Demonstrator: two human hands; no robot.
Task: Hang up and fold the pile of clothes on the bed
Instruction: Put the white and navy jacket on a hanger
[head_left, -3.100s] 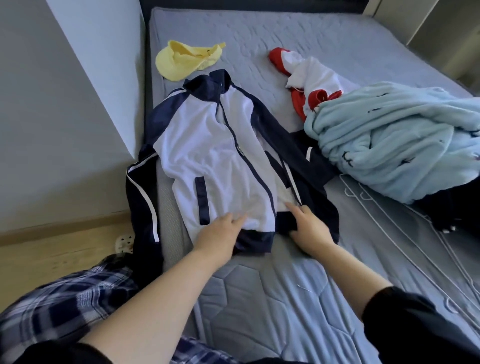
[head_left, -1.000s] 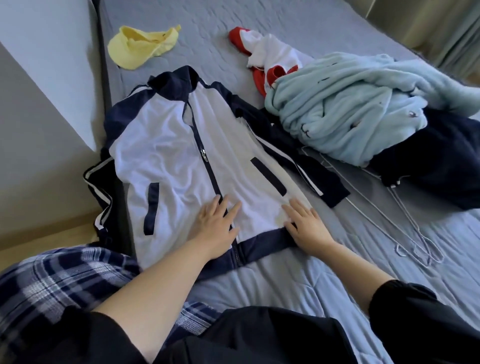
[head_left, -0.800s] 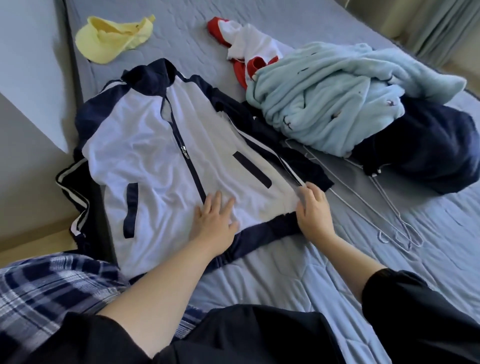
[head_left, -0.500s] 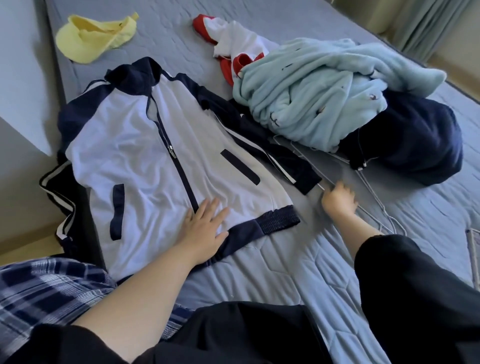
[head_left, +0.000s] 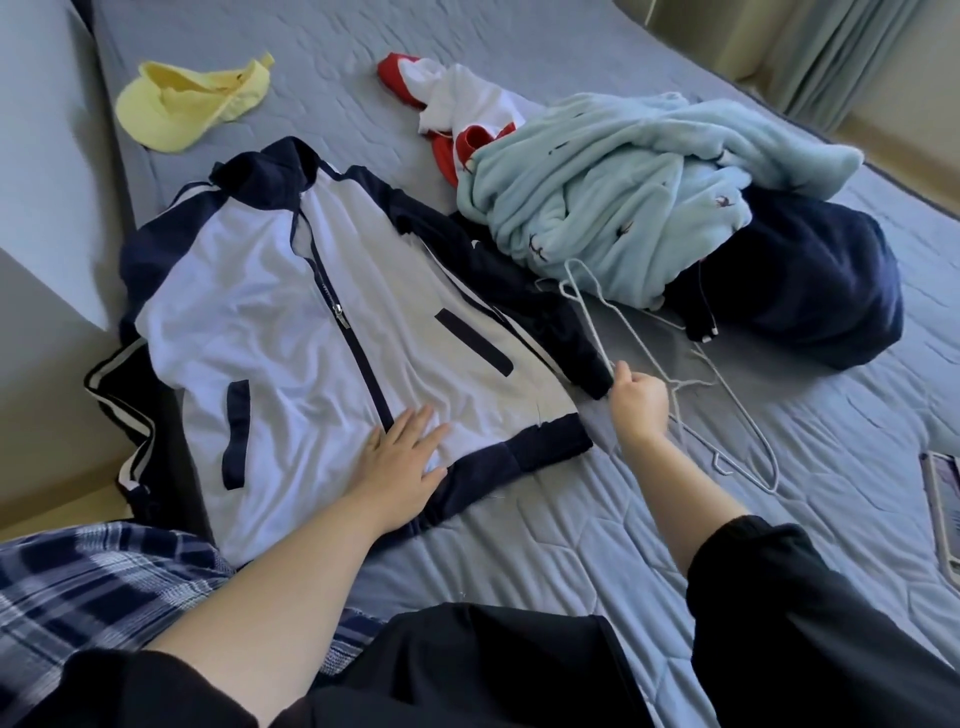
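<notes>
Far left: plaid cloth (head_left: 78, 587) at the lower corner, beside the bed's (head_left: 545, 545) edge. A yellow cap (head_left: 192, 101) lies on the bed near its top left corner, well apart from everything else.

Left of centre: the jacket (head_left: 311, 322), white with navy sleeves, collar and hem, lies front-up and spread flat on the bed, zip mostly closed. One sleeve hangs over the left edge of the bed. The other lies along the jacket's right side, cuff toward the near end.

Left hand (head_left: 402, 460): fingers straight and spread, palm flat on the jacket just above the hem, right of the zip. Grip wide, holding nothing.

Centre, far side: a red-and-white garment (head_left: 457, 114), crumpled, touching the blue fleece (head_left: 613, 192) bunched to its right.

Right hand (head_left: 640, 402): just beside the jacket's right cuff. Fingers are curled round the wire of a hanger (head_left: 588, 325). Grip narrow, holding the hanger. Its far end is tilted up toward the fleece's near edge.

Right of that hand: more hangers (head_left: 748, 441) lie flat on the bed. A navy garment (head_left: 810, 291) is heaped against the fleece's right side.

Far right: a phone (head_left: 943, 499) lies at the frame edge, partly cut off. Curtain (head_left: 841, 52) at the upper corner.
</notes>
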